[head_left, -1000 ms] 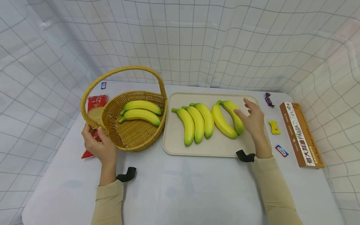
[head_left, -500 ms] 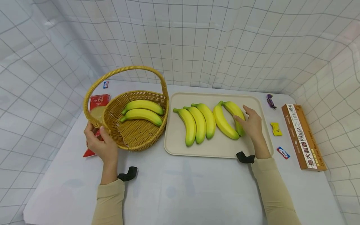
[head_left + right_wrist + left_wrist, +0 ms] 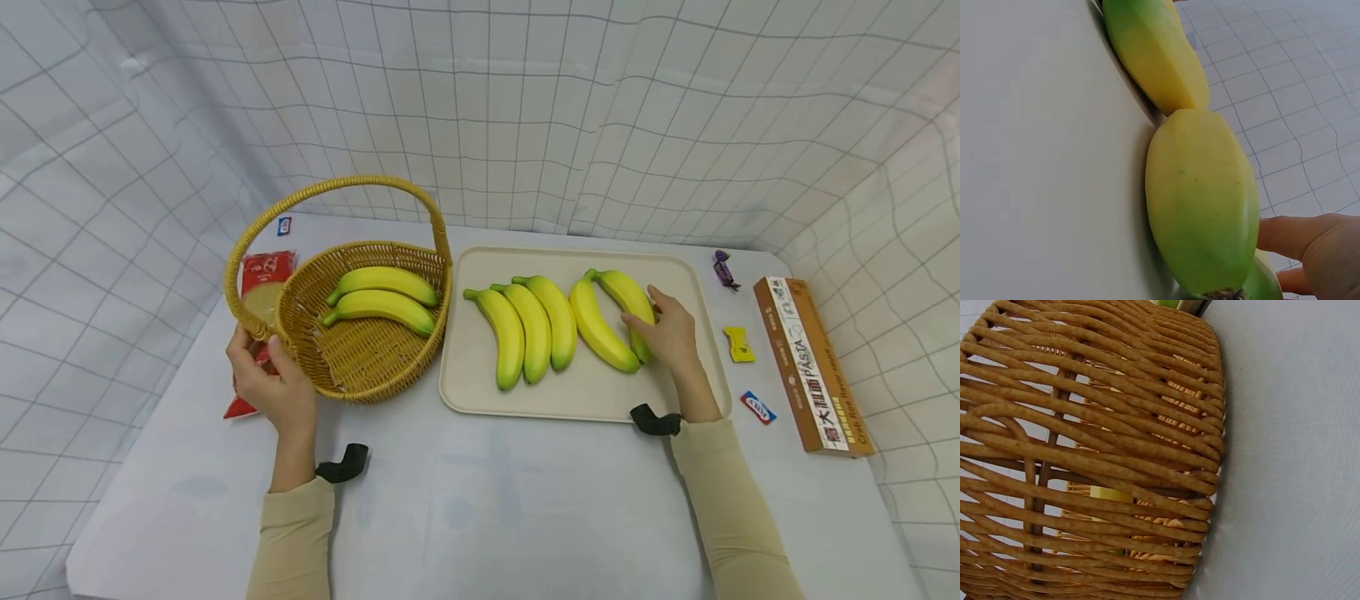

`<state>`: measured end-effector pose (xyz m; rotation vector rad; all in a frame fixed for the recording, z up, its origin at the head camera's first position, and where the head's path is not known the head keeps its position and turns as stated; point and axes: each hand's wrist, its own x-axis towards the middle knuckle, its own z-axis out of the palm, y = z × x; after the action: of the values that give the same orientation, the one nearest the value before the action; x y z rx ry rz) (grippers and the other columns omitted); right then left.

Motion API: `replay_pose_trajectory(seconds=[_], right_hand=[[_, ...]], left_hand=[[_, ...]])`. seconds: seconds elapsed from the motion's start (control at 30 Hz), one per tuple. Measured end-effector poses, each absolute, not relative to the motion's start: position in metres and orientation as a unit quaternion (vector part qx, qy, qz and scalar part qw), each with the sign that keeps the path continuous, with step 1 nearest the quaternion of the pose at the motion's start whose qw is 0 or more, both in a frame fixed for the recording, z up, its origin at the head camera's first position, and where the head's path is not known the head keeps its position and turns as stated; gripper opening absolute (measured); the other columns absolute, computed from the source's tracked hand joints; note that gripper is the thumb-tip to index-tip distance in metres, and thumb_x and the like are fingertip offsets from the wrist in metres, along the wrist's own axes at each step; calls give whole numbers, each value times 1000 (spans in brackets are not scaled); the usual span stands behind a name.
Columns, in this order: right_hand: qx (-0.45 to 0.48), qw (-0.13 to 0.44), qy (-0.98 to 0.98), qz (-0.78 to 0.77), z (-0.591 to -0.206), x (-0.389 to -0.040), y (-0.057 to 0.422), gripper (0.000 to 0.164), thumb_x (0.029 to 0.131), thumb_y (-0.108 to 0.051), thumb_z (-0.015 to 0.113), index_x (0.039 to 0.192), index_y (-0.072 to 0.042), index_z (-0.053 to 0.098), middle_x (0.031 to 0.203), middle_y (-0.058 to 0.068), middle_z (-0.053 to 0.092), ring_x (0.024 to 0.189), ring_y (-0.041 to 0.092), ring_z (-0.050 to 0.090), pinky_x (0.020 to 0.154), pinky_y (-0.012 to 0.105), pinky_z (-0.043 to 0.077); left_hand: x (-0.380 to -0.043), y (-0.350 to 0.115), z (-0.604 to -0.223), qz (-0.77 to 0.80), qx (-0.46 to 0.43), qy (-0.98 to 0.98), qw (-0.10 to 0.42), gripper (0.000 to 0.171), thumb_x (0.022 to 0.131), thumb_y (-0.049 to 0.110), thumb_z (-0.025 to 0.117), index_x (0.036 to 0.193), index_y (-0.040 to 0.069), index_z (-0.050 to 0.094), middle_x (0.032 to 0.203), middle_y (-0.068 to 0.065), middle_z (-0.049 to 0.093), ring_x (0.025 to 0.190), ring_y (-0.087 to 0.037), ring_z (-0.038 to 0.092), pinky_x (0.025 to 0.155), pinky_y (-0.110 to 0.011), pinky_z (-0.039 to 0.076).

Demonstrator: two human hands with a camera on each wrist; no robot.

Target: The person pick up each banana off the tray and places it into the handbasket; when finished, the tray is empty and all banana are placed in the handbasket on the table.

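Note:
My left hand [image 3: 276, 385] grips the foot of the handle at the left side of a wicker basket [image 3: 367, 387]. Inside the basket two bananas [image 3: 382, 304] lie side by side. In the left wrist view the woven wall [image 3: 1116, 425] fills most of the picture and the hand is hidden. Over the right end of a cream tray [image 3: 525, 402], my right hand [image 3: 671, 337] has its thumb and fingers around the rightmost banana [image 3: 628, 293]. Another banana [image 3: 600, 333] lies against its left, and its tip shows large in the right wrist view beside the thumb [image 3: 1285, 234].
Three bananas [image 3: 532, 333] lie together on the tray's left half. A red packet [image 3: 266, 268] sits behind the basket's left side. Right of the tray are a purple candy [image 3: 723, 271], a yellow one [image 3: 739, 344], a small wrapped sweet [image 3: 758, 407] and a pasta box [image 3: 813, 367].
My right hand has come down and in from above the tray's right end, its thumb and fingers moving in around the rightmost banana. The left hand stays at the basket handle.

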<state>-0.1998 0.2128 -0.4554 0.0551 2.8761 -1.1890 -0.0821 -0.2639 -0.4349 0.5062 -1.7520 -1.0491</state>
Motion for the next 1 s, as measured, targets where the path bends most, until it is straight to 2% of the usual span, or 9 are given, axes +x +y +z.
replay_pose_trajectory(seconds=[0.37, 0.63, 0.77, 1.0], right_hand=[[45, -24, 929, -367, -459, -201, 210, 62, 93, -19, 65, 145, 4, 41, 136, 31, 52, 119, 42, 52, 100, 51, 44], [97, -45, 911, -397, -452, -201, 215, 59, 93, -17, 60, 146, 1, 40, 142, 28, 48, 126, 40, 49, 105, 49, 41], [96, -74, 909, -398, -445, -201, 217, 58, 93, -17, 62, 145, 1, 42, 141, 27, 50, 127, 40, 49, 106, 49, 41], [54, -96, 911, -397, -429, -199, 204, 57, 92, -14, 66, 143, 0, 46, 134, 26, 56, 115, 37, 56, 98, 48, 47]], left_hand=[[-82, -264, -434, -433, 209, -726, 491, 34, 100, 11, 52, 132, -1, 52, 125, -16, 60, 105, 2, 51, 78, -12, 40], [-82, -264, -435, -436, 203, -724, 494, 34, 99, 10, 53, 132, 1, 53, 125, -14, 61, 105, 2, 51, 78, -12, 40], [-82, -265, -437, -438, 203, -722, 495, 34, 99, 11, 53, 132, 1, 53, 125, -13, 61, 105, 2, 52, 78, -12, 40], [-83, -267, -437, -443, 205, -721, 492, 35, 99, 12, 54, 132, 2, 53, 125, -12, 61, 105, 2, 51, 78, -12, 41]])
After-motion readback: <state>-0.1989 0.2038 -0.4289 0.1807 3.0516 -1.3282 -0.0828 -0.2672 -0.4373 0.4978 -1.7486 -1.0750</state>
